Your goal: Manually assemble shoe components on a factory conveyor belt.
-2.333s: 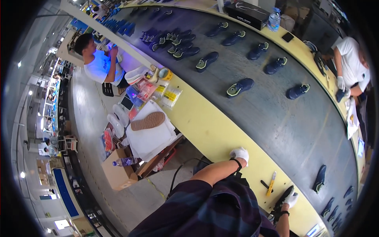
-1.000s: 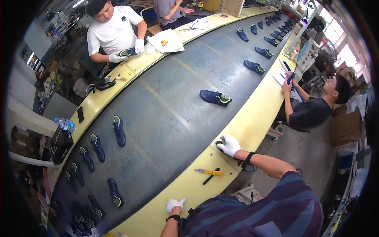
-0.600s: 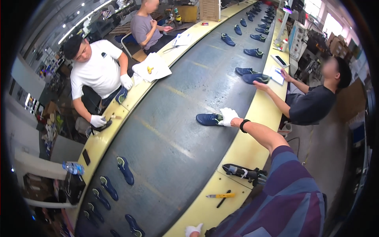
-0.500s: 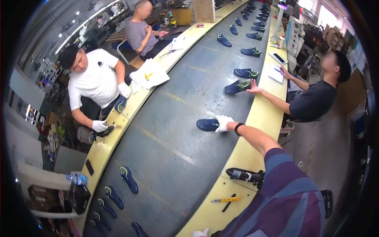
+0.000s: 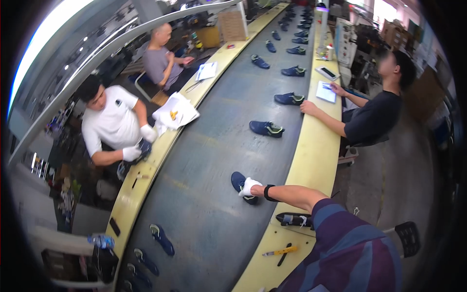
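On the left, a worker in white (image 5: 111, 124) is seen handling a dark item at the yellow rim (image 5: 141, 180); more shoes (image 5: 160, 239) lie lower left on the belt (image 5: 214, 146). At centre, a blue shoe (image 5: 243, 187) is gripped on the belt by the gloved right hand (image 5: 250, 186), fingers closed on it, not yet lifted — pick-up judged approx. half done. Left hand not in view; a black tool (image 5: 294, 220) and pencil (image 5: 280, 251) lie on the right rim.

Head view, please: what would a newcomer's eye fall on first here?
A long grey conveyor belt runs up the middle, carrying a line of dark blue shoes into the distance. In the foreground the person's white-gloved right hand rests on the nearest blue shoe on the belt. On the left, a co-worker in a white shirt handles a dark shoe at the yellow belt edge.
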The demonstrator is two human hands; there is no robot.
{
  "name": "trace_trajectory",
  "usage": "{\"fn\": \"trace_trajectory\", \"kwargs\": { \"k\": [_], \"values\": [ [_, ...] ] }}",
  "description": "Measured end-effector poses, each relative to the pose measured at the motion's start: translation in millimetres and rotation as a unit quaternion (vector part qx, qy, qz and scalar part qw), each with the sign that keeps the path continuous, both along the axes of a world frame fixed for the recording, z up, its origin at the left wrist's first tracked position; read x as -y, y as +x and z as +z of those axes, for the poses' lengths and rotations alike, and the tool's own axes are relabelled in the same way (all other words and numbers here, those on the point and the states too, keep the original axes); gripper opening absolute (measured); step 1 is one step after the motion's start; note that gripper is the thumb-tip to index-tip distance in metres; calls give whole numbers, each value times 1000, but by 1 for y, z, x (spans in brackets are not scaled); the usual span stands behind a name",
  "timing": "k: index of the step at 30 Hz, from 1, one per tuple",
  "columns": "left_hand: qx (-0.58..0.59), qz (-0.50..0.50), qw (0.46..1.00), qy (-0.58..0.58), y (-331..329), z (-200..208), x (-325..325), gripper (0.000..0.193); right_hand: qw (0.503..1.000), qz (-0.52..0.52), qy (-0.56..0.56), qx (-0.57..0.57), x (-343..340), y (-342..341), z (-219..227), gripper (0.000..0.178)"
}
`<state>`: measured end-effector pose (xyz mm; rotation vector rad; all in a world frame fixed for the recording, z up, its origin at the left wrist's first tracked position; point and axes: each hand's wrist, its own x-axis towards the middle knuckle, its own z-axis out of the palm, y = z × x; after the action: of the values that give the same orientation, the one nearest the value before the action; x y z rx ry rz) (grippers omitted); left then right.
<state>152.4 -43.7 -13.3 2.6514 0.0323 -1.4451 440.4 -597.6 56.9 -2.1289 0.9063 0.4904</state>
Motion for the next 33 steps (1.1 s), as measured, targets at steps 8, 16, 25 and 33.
{"fn": "trace_trajectory", "kwargs": {
  "k": [8,16,25,33],
  "values": [
    [-119,267,926,-237,81,63,35,80,854,-70,506,97,-186,-67,115,28],
    [-18,363,650,-668,111,256,82,62,892,130,372,224,-280,-177,222,85],
    [52,325,617,-715,76,302,31,70,868,266,278,314,-304,-241,263,90],
    [24,329,661,-674,57,282,25,73,836,297,40,460,-305,-264,268,55]
  ]
}}
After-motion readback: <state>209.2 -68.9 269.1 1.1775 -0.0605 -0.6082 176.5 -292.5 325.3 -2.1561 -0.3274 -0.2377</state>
